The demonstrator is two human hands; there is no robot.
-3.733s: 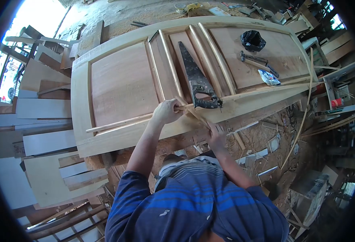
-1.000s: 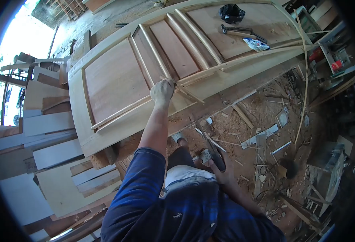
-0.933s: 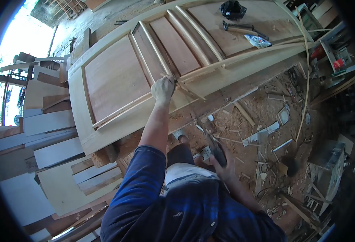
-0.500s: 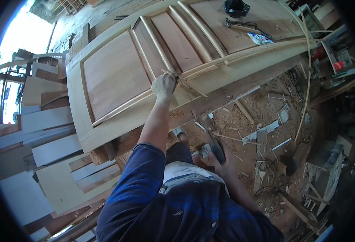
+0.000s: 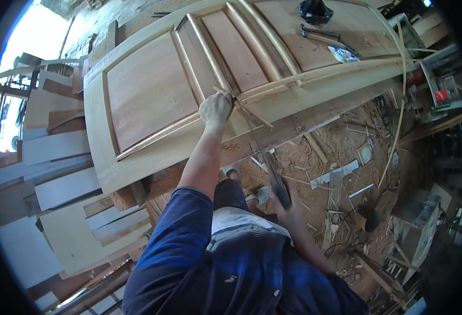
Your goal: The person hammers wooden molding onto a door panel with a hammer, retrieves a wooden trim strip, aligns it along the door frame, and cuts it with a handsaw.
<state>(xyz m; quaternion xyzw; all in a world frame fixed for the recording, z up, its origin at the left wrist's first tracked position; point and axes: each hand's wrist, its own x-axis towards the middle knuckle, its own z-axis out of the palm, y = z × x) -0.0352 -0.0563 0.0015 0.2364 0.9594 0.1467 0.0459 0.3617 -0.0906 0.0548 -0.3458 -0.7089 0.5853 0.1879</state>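
My left hand [image 5: 216, 109] is closed on thin wooden strips at the near edge of a large panelled wooden door [image 5: 152, 94]. One strip [image 5: 256, 116] sticks out from under the fist to the lower right. Low at the right, my right hand [image 5: 289, 211] grips the handle of a hand saw [image 5: 274, 173], both somewhat blurred. The saw's blade points up and away, its far end near the strips beside my left fist. A long thin moulding [image 5: 160, 137] lies along the door's near side.
On the door's right panel are a black plastic bag [image 5: 315, 11], a hammer [image 5: 320, 33] and a small blue-white packet [image 5: 343, 54]. Stacked boards [image 5: 65, 189] stand at the left. Offcuts and sawdust cover the floor [image 5: 315, 184]. A long thin strip [image 5: 399, 115] hangs at the right.
The saw, earlier lying on the door, is now in my right hand, which has moved down and toward my body. My left hand keeps its hold on the strips. The view has shifted slightly.
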